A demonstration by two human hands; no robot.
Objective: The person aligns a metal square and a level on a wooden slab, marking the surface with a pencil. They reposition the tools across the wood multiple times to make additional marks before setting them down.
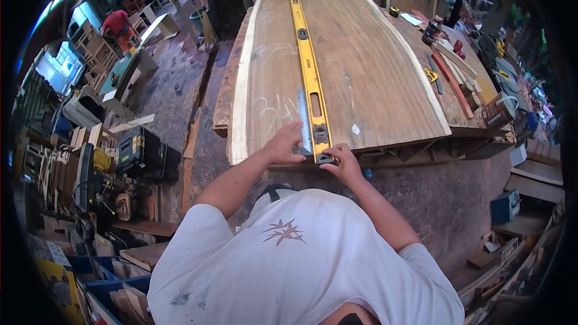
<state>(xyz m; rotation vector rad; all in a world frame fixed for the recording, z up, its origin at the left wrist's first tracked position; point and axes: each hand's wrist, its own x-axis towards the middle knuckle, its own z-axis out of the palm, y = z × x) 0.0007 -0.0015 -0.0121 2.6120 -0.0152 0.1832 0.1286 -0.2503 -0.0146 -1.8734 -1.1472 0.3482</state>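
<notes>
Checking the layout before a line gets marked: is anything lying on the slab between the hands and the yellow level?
Nothing visible. The left hand rests on the metal ruler lying flush beside the yellow level, and the right hand touches the level's near end at the slab edge.

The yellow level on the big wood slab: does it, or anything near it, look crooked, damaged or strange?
Nothing stands out. The yellow level lies flat along the wood slab, with a metal ruler close beside it. The left hand rests by the ruler; the right hand touches the level's near end.
</notes>
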